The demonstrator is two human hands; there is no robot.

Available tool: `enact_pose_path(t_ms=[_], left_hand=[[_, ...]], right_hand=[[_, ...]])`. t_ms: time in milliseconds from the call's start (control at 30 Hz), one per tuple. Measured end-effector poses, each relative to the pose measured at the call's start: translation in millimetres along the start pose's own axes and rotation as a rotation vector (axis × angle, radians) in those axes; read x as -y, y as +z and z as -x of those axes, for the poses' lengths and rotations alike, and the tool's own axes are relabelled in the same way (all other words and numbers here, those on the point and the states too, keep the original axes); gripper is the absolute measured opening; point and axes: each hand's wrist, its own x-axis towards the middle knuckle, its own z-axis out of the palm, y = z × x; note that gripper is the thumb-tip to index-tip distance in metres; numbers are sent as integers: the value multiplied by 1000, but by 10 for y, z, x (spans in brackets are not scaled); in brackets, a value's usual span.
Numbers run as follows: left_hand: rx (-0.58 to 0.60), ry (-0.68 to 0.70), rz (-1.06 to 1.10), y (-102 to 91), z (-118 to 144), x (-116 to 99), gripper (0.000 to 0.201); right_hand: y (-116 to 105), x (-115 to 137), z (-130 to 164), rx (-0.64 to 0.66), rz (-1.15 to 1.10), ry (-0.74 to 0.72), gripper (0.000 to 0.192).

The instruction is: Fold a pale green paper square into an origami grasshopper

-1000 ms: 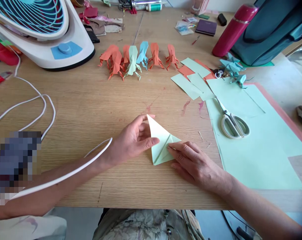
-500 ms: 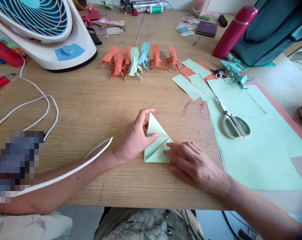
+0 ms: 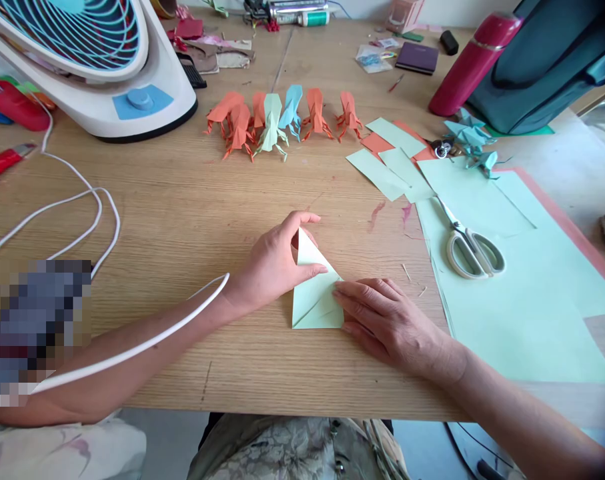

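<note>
A pale green folded sheet of paper (image 3: 315, 300) lies on the table in front of me, its top narrowed to a point and a slanting crease across its lower part. My left hand (image 3: 282, 257) has its thumb on the upper face of the paper, with the fingers curled round behind the tip. At the right edge, my right hand (image 3: 387, 327) grips the paper, its fingers bunched together on the side. The right thumb is mostly hidden.
Folded paper figures (image 3: 272, 127) stand in a row at the back. Scissors (image 3: 475, 253) lie on green sheets (image 3: 522, 320) at right, near paper strips (image 3: 377, 175). A fan (image 3: 147, 100), a white cable (image 3: 97, 200), a pink bottle (image 3: 475, 63) and a teal bag (image 3: 522, 67) surround the work area.
My left thumb has slid slightly right over the paper, and the index finger reaches further past the tip. The crease in the lower part looks lower and flatter. The right hand stays at the edge.
</note>
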Motion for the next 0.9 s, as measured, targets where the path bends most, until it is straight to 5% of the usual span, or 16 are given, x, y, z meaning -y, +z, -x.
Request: enact_pose_path(t_ms=[200,467,633,900], left_hand=[[96,99,-345,1,-14,65,32],[272,156,-589,-17,-97,2,41],[436,106,-585,-45,-191,-103,31],[433,3,-379,-114,-237,-31,22]], right_hand=[[-30,-88,11,-15,-12,-76,34],[-45,-105,-6,0,-2,-58,30],[-45,-103,-3,6,31,-58,29],[-36,-77,-16,15,45,5,39]])
